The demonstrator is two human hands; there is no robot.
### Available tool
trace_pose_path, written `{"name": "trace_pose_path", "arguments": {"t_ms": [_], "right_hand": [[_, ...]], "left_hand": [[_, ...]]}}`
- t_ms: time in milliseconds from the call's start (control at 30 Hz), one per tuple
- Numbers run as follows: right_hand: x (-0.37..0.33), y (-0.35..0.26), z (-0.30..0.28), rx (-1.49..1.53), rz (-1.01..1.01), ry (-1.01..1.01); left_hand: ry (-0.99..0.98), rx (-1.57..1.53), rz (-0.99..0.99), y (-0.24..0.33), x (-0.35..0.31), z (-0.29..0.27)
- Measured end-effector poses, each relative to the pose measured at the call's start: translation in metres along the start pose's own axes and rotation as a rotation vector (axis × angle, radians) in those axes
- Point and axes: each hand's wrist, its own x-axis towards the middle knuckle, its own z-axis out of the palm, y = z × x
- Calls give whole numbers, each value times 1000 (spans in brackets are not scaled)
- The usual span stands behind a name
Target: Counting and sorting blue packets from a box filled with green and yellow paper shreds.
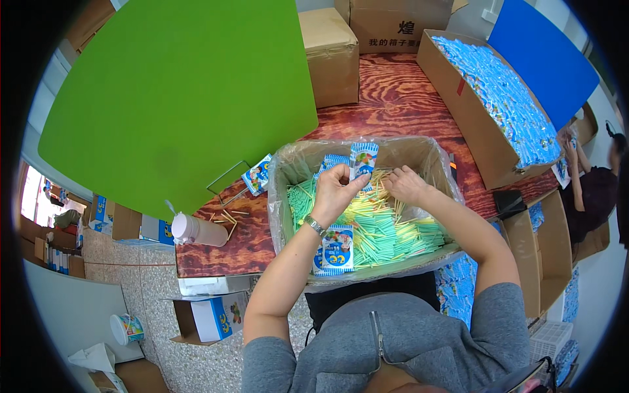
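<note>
My left hand (334, 194) pinches a small blue-and-white packet (364, 159) between thumb and fingers, holding it upright over an open carton (278, 226) lined with clear plastic. Thin green and yellow straw-like sticks (377, 239) fill this carton. To the right of the packet, my right hand (407, 186) is closed with its fingertips down at the sticks; what they grip, if anything, is hidden. More blue packets (337, 250) lie on the sticks at the near side. Others (334, 162) lie at the far side, behind my left hand.
A large green board (183, 98) rises at left, near a pink bottle (200, 230) and loose sticks (230, 218). A long carton (458, 98) full of blue packets stands at back right, a blue board (544, 52) behind it. Another person (590, 190) works at far right.
</note>
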Motion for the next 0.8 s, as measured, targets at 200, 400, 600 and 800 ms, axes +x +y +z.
{"name": "trace_pose_path", "arguments": {"t_ms": [200, 400, 600, 800], "right_hand": [[-12, 4, -34, 259, 216, -225], [-15, -4, -27, 1820, 960, -91], [34, -5, -13, 2267, 1119, 179], [41, -3, -2, 2247, 968, 165]], "left_hand": [[33, -20, 11, -9, 1, -7], [74, -178, 18, -6, 3, -6], [83, -196, 10, -15, 3, -5], [44, -263, -22, -7, 1, -7]]}}
